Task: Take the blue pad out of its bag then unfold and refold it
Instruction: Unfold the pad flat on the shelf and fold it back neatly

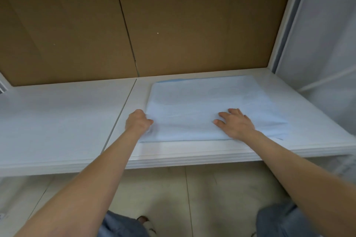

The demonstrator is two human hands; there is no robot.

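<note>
left hand (137, 122) fingers pinch blue pad (192, 102) edge | right hand (236, 124) fingers flat on pad

The pad (202, 102) is covering the right half of the table (57, 121), the left hand (137, 121) gripping its left edge, the right hand (236, 124) pressing flat on top. Left of the pad, bare tabletop is offering passing room. A board (173, 25) is walling off the back and a post (285, 25) is closing the right side
</note>
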